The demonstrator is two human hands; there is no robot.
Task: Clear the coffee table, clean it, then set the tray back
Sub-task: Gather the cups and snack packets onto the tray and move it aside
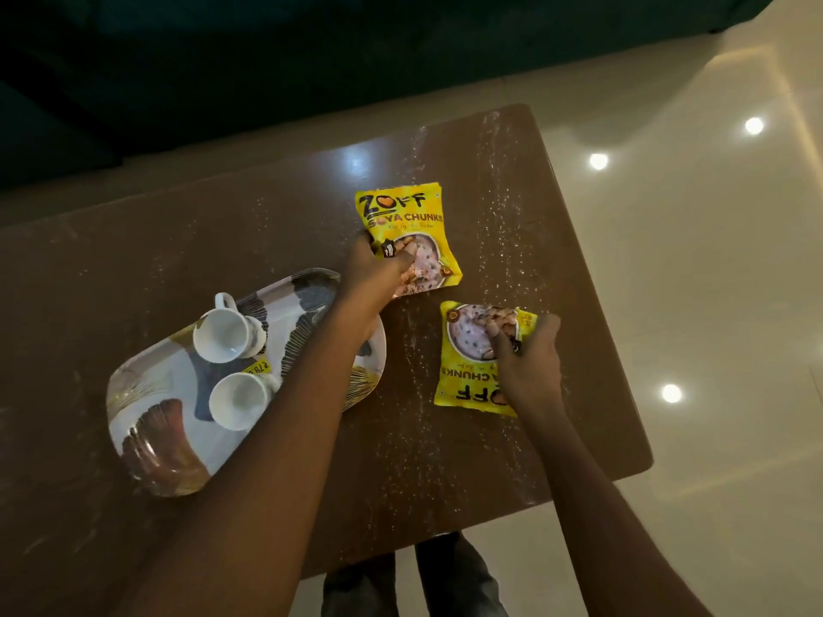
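Under my left forearm, part of the tray (151,420) is hidden, its right rim covered where my arm crosses it. Two white cups (229,334) lie on their sides on the tray, well apart from its near end; a yellow price sticker between them is partly cut off by the lower cup (240,400). My left hand (378,271) closes its grip on the lower left corner of the far yellow packet (407,236), fingers curled over the picture so that part of it cannot be read. My right hand (527,367) has its grip shut on the near yellow packet (474,362), which lies upside down to me; my wrist covers the end of its lettering. Both packets rest on the brown surface (133,260), near each other but not touching. White specks run in bands along the surface's right side. The far and left parts of the surface are open, though dim. Its right edge and near right corner stand close to my right hand, with pale floor (712,305) beyond.
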